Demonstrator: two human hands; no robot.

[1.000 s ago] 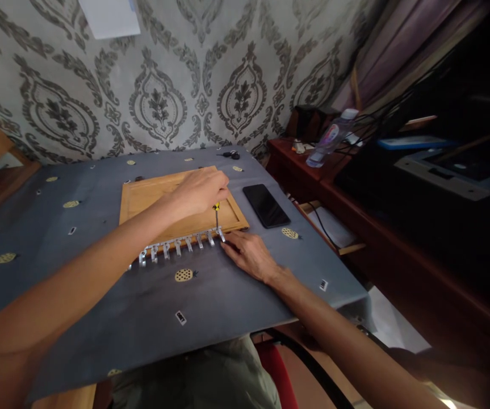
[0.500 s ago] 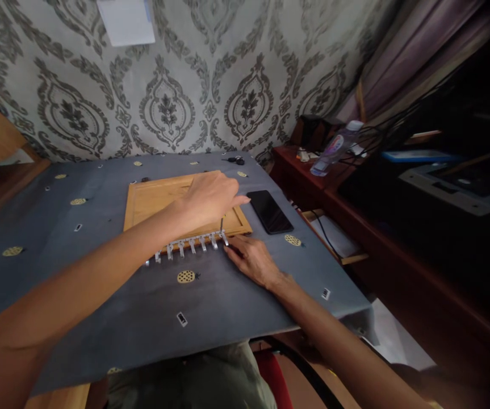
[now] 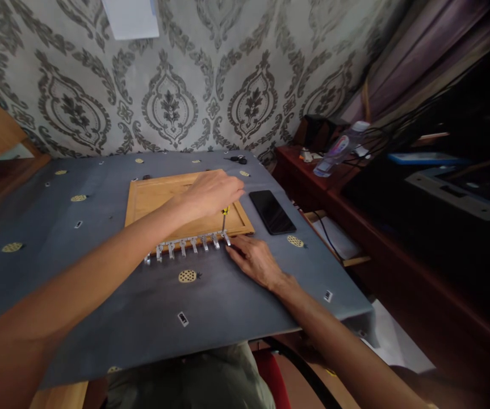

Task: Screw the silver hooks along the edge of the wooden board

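My left hand [image 3: 214,190] is closed around the top of a screwdriver [image 3: 226,211] with a yellow and black handle. The screwdriver stands nearly upright, its tip at the right end of a silver metal hook rail [image 3: 193,243]. That rail, with several hooks, runs along the near edge of a wooden panel [image 3: 155,201] lying on the table. My right hand [image 3: 255,258] rests on the cloth, thumb and forefinger gripping the rail's right-end hook. My left forearm covers part of the panel.
A black phone [image 3: 272,212] lies right of the panel. Behind it are dark keys [image 3: 238,159]. A clear bottle [image 3: 342,149] stands on the reddish-brown desk [image 3: 287,162] at the right. Grey patterned cloth [image 3: 138,318] covers the table, which meets a wall at the back.
My left hand has turned: its thumb, stretched out before, is now tucked in, and the screwdriver's yellow handle shows below it. My right hand stays at the end hook.
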